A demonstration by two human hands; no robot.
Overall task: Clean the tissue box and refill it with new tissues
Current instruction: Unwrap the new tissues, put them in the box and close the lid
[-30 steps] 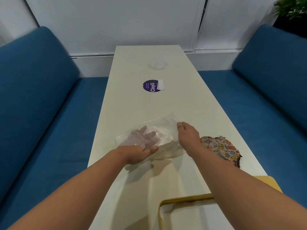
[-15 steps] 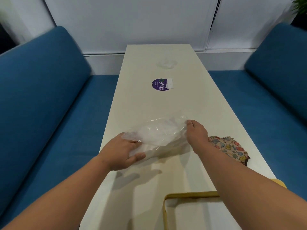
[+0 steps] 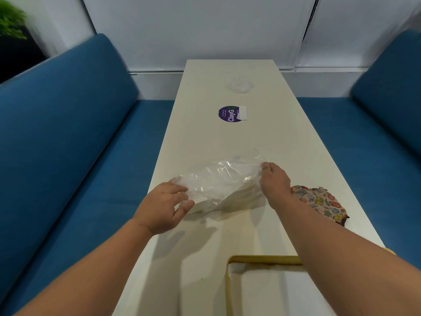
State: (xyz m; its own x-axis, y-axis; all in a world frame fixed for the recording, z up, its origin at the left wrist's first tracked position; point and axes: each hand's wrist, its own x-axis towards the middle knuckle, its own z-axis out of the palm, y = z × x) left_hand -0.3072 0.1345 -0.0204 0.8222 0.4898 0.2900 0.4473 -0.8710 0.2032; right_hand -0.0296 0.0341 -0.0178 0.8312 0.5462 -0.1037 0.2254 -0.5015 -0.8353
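Head view: clear plastic tissue pack (image 3: 218,185) lies mid-table on the white table (image 3: 227,236), held at both ends. Left hand (image 3: 164,208) grips its near-left end, fingers and thumb curled round it; right hand (image 3: 273,179) pinches the far-right end. Patterned cloth (image 3: 323,201) just right of the right wrist. Yellow-rimmed tissue box (image 3: 262,259) at near edge. Purple sticker (image 3: 230,114) farther up the table.

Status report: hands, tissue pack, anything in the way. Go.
Left hand and right hand grip opposite ends of the clear tissue pack. Pack over the table. Patterned cloth by the right wrist, not blocking.
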